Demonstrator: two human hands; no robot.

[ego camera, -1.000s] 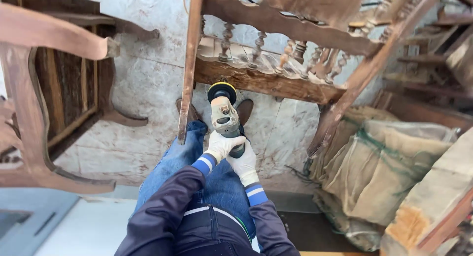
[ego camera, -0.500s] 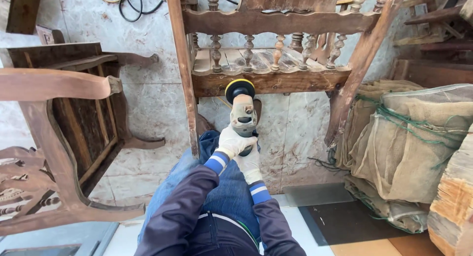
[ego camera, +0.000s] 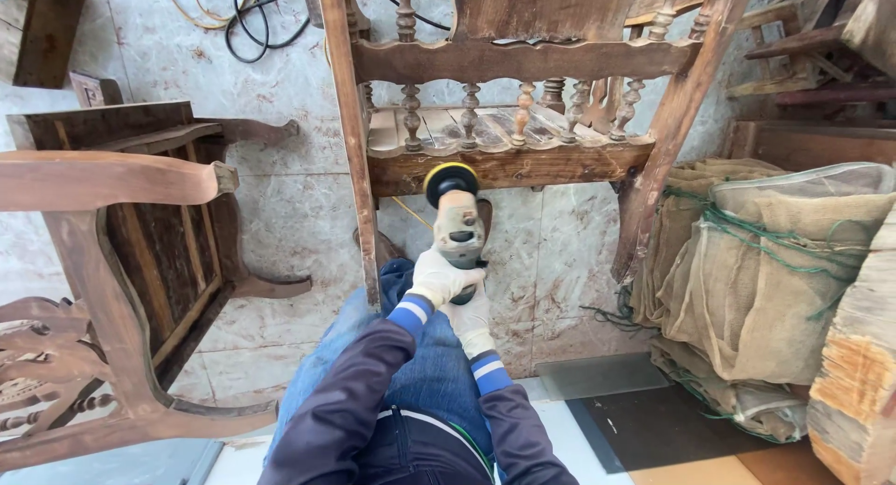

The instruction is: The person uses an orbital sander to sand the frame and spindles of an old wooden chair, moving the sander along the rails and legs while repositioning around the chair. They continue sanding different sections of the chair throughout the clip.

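Observation:
A grey angle grinder (ego camera: 460,225) with a yellow-rimmed black disc (ego camera: 451,182) presses against the lower rail of an old brown wooden chair back (ego camera: 509,163) with turned spindles. My left hand (ego camera: 439,277), in a white glove, wraps the grinder's body from above. Just below it, my right hand (ego camera: 471,317), also gloved, grips the grinder's rear end. Both sleeves are dark with blue and white cuffs. My blue jeans (ego camera: 420,354) lie under my arms.
A second wooden chair (ego camera: 121,252) lies on its side at the left. Burlap sacks (ego camera: 775,270) tied with green cord pile up at the right, beside a rough wood block (ego camera: 859,373). Cables (ego camera: 243,18) coil on the marble floor at the top.
The view has tilted up and moved closer, so the chair back and its spindles show more fully. The grinder disc stays at the lower rail, both hands still gripping it.

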